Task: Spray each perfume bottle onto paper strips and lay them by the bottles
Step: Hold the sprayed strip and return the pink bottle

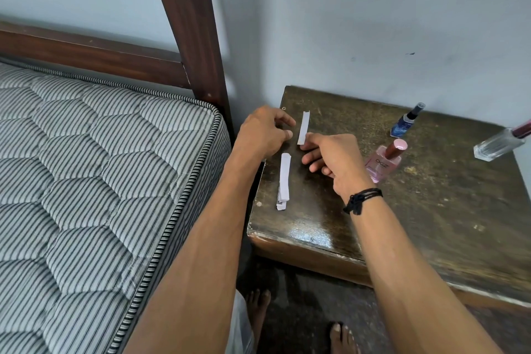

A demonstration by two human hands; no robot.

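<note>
Three perfume bottles stand on a dark wooden side table [416, 227]: a blue bottle [403, 123] at the back, a pink bottle [383, 162] with a rose cap in the middle, and a clear bottle [501, 142] at the right edge. My right hand [333, 161] pinches the lower end of one white paper strip [303, 127], held upright over the table. To the strip's left hovers my left hand [265, 132], fingers loosely curled and holding nothing. A small stack of paper strips [284, 181] lies on the table near its left edge.
A bed with a striped mattress [94, 181] and a dark wooden frame post [195, 37] stands close on the left, leaving a narrow gap to the table. A pale wall backs the table. My bare feet [258, 304] are on the floor below.
</note>
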